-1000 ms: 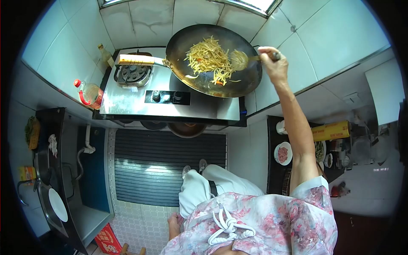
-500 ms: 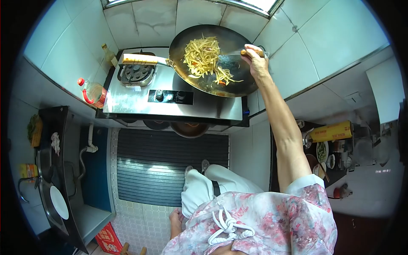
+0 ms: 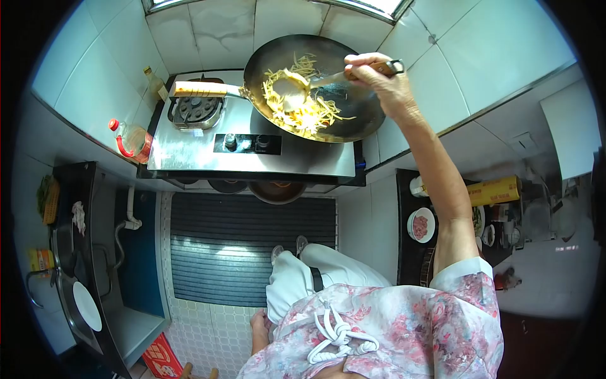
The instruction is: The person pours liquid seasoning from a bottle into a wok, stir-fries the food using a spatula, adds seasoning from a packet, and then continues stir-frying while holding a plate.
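My right hand (image 3: 386, 82) is wrapped round the wooden handle of a metal spatula (image 3: 328, 79). The spatula's broad, shiny head is down among pale yellow shredded strips (image 3: 320, 117) that look like potato, with a few orange-red bits. These strips lie in the left half of a large dark wok (image 3: 360, 123) on the stove's right side. The wok's wooden handle points left, and neither hand is on it. My left hand (image 3: 259, 321) hangs low beside my trousers, away from the stove; its fingers are mostly hidden.
On the stove (image 3: 189, 155), a bare burner (image 3: 194, 112) sits left of the wok. An oil bottle with a red cap (image 3: 134, 140) and a smaller bottle (image 3: 155, 85) stand at the left. Right of me, the counter holds a bowl of pink meat (image 3: 421, 225) and a yellow box (image 3: 493, 191).
My right hand has tilted the spatula and swung its head left into the strips, spreading them. My forearm has shifted right, and the bowl of meat now shows.
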A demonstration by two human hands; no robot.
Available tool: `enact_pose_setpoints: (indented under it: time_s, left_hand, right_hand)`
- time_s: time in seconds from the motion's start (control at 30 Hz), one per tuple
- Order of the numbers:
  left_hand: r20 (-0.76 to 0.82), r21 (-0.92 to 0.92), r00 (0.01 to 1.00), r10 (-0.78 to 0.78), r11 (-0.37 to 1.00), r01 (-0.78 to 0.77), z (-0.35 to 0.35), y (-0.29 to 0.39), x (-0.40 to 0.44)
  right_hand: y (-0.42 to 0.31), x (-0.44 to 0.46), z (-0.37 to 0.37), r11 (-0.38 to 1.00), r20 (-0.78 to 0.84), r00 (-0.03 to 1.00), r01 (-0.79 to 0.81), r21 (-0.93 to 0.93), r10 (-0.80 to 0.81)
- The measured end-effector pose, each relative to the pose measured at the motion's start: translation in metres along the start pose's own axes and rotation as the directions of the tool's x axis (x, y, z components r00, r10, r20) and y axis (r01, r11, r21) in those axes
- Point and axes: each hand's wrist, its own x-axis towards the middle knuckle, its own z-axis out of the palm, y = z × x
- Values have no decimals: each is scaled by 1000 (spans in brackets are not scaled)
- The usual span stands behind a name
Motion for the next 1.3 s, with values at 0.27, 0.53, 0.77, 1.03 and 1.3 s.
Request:
enact_pose_setpoints:
  time_s: [0.27, 0.53, 0.77, 1.03, 1.3]
  left_hand:
    - [0, -176, 997, 79, 981, -78, -4, 6, 6]
    - [85, -18, 996, 3, 1000, -2, -28, -12, 15]
    - [37, -65, 999, 19, 998, -17, -20, 15, 5]
    - [39, 17, 995, 90, 996, -90, -34, 31, 13]
    - [21, 97, 997, 77, 992, -79, -39, 58, 9]
  right_hand:
    - [38, -20, 23, 727, 261, 909, 416, -547, -324]
    - [76, -65, 33, 429, 695, 670, 726, -538, -262]
    - [57, -76, 31, 513, 565, 785, 604, -610, -252]
    - [45, -98, 42, 611, 466, 858, 491, -621, -215]
    - [94, -60, 28, 546, 331, 889, 456, -703, -317]
